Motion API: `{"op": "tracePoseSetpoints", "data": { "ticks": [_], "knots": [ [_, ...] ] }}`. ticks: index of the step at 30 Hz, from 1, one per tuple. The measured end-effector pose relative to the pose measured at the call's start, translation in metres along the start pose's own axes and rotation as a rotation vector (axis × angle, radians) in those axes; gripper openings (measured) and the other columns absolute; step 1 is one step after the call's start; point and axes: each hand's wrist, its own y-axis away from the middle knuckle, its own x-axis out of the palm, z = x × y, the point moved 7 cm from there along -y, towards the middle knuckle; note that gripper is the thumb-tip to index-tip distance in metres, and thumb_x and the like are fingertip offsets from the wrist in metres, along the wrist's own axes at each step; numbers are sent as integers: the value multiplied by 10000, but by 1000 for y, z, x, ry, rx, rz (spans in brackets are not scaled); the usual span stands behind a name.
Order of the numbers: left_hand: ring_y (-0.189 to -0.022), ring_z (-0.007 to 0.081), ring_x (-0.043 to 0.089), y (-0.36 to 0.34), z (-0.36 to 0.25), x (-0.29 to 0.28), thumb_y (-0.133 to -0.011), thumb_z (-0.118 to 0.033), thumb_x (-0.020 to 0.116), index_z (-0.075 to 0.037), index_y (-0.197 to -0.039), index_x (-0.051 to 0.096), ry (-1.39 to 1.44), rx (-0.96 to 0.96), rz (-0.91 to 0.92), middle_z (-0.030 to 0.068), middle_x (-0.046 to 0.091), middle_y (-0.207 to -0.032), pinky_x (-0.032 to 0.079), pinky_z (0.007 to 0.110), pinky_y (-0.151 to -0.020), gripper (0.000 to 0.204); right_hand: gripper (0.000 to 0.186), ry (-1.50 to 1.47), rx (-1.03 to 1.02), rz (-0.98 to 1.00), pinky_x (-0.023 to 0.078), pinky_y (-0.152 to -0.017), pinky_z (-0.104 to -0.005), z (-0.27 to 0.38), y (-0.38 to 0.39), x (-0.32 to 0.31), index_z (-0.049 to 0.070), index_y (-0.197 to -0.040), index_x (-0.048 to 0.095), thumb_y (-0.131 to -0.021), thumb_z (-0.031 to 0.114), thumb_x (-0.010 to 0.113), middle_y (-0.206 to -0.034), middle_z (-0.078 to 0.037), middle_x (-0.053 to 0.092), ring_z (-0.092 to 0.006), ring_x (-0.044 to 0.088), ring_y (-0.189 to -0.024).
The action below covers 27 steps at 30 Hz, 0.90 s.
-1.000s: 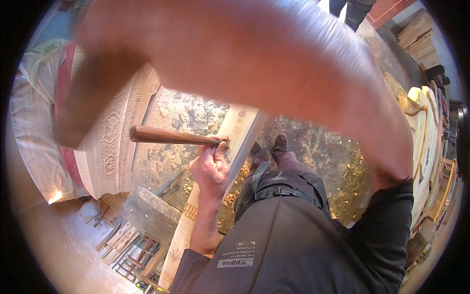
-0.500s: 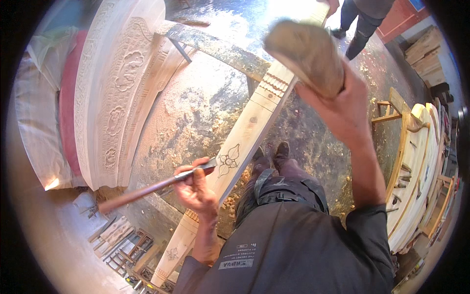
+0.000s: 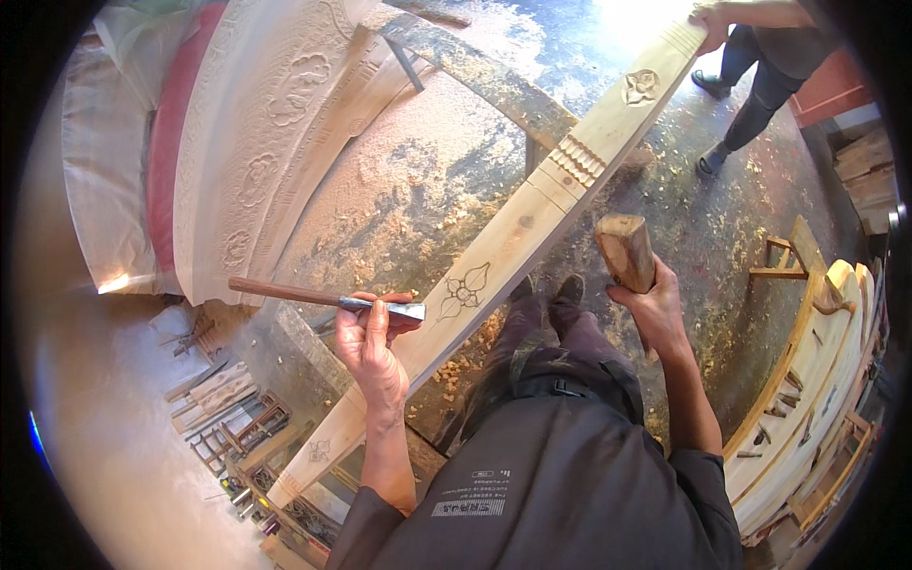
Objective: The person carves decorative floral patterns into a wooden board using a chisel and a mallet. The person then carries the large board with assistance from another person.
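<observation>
My left hand (image 3: pixel 372 344) grips a chisel (image 3: pixel 313 298) with a brown wooden handle, its metal blade lying level and pointing right toward a drawn flower motif (image 3: pixel 465 288) on a long pale wooden plank (image 3: pixel 513 233). The plank runs diagonally from lower left to upper right. My right hand (image 3: pixel 654 306) holds a chunky wooden mallet (image 3: pixel 624 250) upright, just right of the plank. Carved ornaments show further up the plank.
Another person (image 3: pixel 760 57) stands at the plank's far end with a hand on it. A large carved pale panel (image 3: pixel 256 142) leans at the left. Several chisels (image 3: pixel 223 399) lie on the floor lower left. Curved wooden pieces (image 3: pixel 817 380) are stacked at the right. Wood chips cover the floor.
My right hand with the mallet has dropped from high near the camera down to the plank's right side. The chisel has turned level, with its blade nearer the drawn motif.
</observation>
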Motion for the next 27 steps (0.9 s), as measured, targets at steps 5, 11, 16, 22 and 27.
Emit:
{"op": "tracePoseSetpoints", "data": {
  "ticks": [5,11,16,22,27],
  "knots": [
    [-837,200,763,9,0,-9,-1058,-132,652,-55,-1208,546,-79,30,74,197,764,-1052,643,332,-746,199,610,18,-60,49,501,-1015,-310,0,1,9,-15,-1332,653,-738,-64,779,-1172,-42,736,-127,651,-1117],
    [-953,213,763,-1,-4,-9,-1038,-18,648,-19,-1197,522,-139,-32,263,211,766,-1090,637,329,-856,202,614,44,-63,25,505,-1006,-310,2,12,11,-16,-1327,656,-729,-35,791,-1154,-43,742,-131,659,-1108],
    [-972,200,757,-22,3,1,-1037,1,641,-25,-1208,510,-167,-73,453,205,769,-1100,637,328,-863,217,605,92,-43,-133,514,-992,-316,5,48,19,-18,-1317,659,-730,-40,803,-1162,-47,745,-149,674,-1099],
    [-997,190,751,-32,15,11,-1051,0,615,-37,-1217,501,-145,-90,638,194,763,-1109,641,317,-856,205,574,-112,39,-292,522,-985,-321,-39,101,55,-9,-1299,669,-747,-50,821,-1159,-55,745,-154,681,-1085],
    [-1020,173,745,-35,18,15,-1052,21,603,-20,-1205,528,-135,-118,708,160,772,-1095,638,307,-861,176,576,-163,80,-341,529,-991,-323,-51,130,92,-13,-1303,665,-753,-47,832,-1167,-60,746,-156,689,-1077]
  ]
}}
